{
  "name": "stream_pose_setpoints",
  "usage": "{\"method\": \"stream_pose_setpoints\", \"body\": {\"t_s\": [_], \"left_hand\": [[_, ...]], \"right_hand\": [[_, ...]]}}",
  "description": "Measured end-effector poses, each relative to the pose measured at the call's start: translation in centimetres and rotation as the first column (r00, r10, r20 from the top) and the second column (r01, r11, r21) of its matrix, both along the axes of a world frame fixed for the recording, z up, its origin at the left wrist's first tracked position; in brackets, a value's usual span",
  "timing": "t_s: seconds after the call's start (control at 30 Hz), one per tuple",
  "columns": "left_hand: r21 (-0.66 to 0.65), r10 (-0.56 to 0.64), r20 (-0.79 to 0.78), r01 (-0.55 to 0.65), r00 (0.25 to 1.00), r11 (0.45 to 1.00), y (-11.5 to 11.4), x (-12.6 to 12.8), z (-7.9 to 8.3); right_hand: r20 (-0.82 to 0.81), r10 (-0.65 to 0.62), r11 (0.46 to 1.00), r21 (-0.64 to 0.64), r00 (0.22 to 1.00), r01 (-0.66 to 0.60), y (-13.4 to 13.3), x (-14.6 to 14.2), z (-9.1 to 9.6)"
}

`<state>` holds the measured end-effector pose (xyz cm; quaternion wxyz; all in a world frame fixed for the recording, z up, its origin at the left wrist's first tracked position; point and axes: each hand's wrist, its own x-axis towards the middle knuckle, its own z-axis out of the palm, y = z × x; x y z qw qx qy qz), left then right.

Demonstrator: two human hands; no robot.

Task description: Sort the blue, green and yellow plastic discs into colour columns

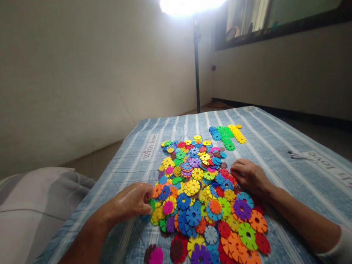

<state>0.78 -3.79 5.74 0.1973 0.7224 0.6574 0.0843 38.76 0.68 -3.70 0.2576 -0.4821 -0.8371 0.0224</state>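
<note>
A large pile of flower-shaped plastic discs point(191, 187) with notched edges, in many colours, lies on the striped blue cloth. My left hand point(131, 199) is at the pile's left edge, its fingers bent and the thumb apart from them. A green disc point(152, 204) shows right at its fingertips, and a blue disc point(145, 218) lies under the thumb. On the pile's right side rests my right hand point(249, 175), fingers curled in beside red and orange discs. Whatever its fingertips may hold is hidden. Past the pile, blue discs point(215, 133), green discs point(226, 137) and yellow discs point(237, 134) lie in overlapping rows by colour.
The cloth point(125, 167) covers a flat bed-like surface and bears printed words. A small dark object point(297, 154) lies at the right. A lit lamp point(194, 3) on a black stand point(197, 71) rises behind the far edge. Pale bedding point(31, 208) is at the left.
</note>
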Motion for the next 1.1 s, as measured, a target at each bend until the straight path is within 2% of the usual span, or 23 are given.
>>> {"method": "stream_pose_setpoints", "body": {"t_s": [0.1,0.27,0.37,0.53,0.77,1.1], "left_hand": [[-0.174,-0.124,0.02,0.126,0.992,0.977,-0.02,0.08,0.24],[-0.24,-0.124,0.095,0.144,0.988,0.96,-0.03,0.0,0.31],[-0.242,-0.108,0.125,0.136,0.986,0.961,-0.07,-0.06,0.18],[-0.236,-0.12,0.071,0.134,0.99,0.962,-0.05,-0.17,0.02],[-0.303,-0.113,0.039,0.12,0.993,0.945,-0.15,0.42,0.41],[-0.273,-0.12,0.062,0.132,0.991,0.953,-0.32,0.74,0.78]], "right_hand": [[-0.001,0.002,1.0,-0.004,1.0,-0.002,0.01,-0.02,0.04],[-0.013,0.001,1.0,-0.005,1.0,-0.002,-0.04,-0.05,0.07],[-0.021,0.0,1.0,-0.002,1.0,0.0,-0.05,-0.07,0.09],[0.001,-0.006,1.0,-0.008,1.0,0.006,-0.07,-0.04,0.12],[0.022,-0.012,1.0,-0.001,1.0,0.012,0.02,0.05,-0.1],[-0.008,-0.021,1.0,0.003,1.0,0.021,-0.08,-0.02,0.02]]}}
